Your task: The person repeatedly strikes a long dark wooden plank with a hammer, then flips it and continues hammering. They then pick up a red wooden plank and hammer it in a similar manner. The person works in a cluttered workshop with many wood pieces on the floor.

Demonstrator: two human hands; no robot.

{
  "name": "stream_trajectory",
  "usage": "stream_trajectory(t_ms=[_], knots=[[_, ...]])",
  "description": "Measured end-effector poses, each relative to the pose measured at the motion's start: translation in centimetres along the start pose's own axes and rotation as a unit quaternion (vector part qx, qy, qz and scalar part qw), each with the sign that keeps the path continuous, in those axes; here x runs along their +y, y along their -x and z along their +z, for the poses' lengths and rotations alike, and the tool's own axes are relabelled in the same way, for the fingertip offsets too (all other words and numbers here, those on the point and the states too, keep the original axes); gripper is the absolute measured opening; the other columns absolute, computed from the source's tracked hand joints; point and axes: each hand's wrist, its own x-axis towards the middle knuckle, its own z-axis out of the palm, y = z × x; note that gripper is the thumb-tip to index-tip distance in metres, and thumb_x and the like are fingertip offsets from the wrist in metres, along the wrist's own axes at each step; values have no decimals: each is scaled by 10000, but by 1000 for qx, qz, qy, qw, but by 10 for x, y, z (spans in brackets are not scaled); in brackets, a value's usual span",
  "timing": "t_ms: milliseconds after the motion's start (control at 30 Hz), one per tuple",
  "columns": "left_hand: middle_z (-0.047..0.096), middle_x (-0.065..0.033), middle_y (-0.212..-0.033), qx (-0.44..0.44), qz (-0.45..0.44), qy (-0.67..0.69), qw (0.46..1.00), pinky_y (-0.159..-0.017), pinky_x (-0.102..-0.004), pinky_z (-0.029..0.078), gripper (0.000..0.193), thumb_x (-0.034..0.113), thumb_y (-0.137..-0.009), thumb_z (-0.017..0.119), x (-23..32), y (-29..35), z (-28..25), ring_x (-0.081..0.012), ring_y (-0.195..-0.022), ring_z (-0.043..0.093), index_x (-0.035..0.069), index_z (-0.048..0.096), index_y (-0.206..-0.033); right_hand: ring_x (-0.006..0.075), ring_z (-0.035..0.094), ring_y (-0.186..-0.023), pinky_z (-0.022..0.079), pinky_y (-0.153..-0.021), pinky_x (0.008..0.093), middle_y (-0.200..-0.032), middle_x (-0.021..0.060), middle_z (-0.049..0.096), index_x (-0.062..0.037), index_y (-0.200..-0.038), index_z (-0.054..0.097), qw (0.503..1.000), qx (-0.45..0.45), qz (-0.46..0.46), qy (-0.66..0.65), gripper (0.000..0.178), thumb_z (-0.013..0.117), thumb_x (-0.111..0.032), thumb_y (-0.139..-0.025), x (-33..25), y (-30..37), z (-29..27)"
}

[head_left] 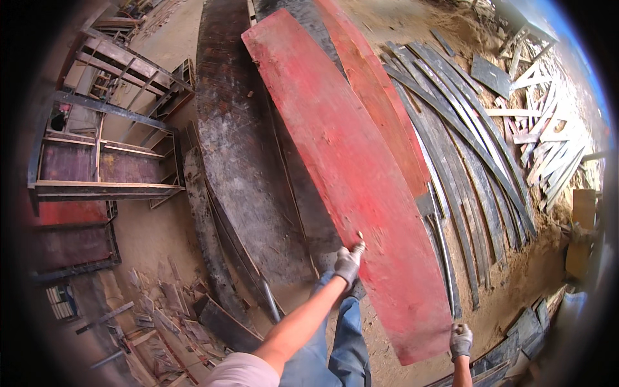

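A long red wooden board [348, 168] with scuffed, worn paint slants across the middle, its near end close to my legs. My left hand [349, 264], in a grey-white work glove, is closed on the board's left edge with the thumb on top. At the near right corner my right hand [460, 342], gloved too, grips the edge; part of its fingers is hidden. Under and to the left of the board lie dark, stained panels [235, 174]. A second reddish panel [380, 103] lies beyond its right edge.
Long dark strips of wood [464, 161] lie to the right, with a heap of pale scrap wood [554, 129] behind them. Wooden frames [106, 187] stand at the left. Broken wood pieces [161, 316] cover the ground at lower left. A metal pipe [270, 301] lies near my legs.
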Motion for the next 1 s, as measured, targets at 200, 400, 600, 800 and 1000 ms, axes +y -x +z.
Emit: stream_trajectory(t_ms=[200,400,600,800,1000], knots=[[713,-305,-1164,-53,-61,-233,969,-951,-554,531,715,722,-1021,473,-32,50,36,-487,-1109,683,40,674,-1103,81,481,-451,366,-431,271,-568,-5,546,-101,-714,532,927,-11,66,-368,473,639,-376,-1085,-83,-27,-37],[680,-269,-1174,-44,276,-410,868,-891,-585,538,417,376,-1086,514,68,-11,-48,-469,-1122,655,51,646,-1310,155,519,-452,369,-438,313,-525,69,549,-80,-657,550,831,8,-113,-545,695,431,-591,-1114,-313,-121,-56],[381,-215,-1674,232,526,-316,755,-1281,-573,234,613,451,-1078,544,295,-234,-76,-419,-1542,348,117,459,-1585,172,396,-378,354,-404,363,-487,43,404,-128,-614,445,767,-101,-137,-618,664,466,-567,-1112,-517,-255,-37],[331,-134,-1731,229,508,-464,688,-1302,-589,129,652,583,-1066,458,324,-315,-63,-359,-1600,277,279,428,-1642,164,471,-526,428,-557,408,-543,17,478,-87,-582,515,884,-101,-5,-457,664,640,-586,-1001,-654,-348,-11],[417,-147,-1675,231,543,-406,698,-1277,-623,185,621,544,-1039,537,312,-323,-61,-374,-1548,360,296,487,-1606,175,489,-486,422,-486,374,-562,52,543,-49,-636,606,880,-111,-10,-461,580,716,-504,-978,-696,-389,19]])
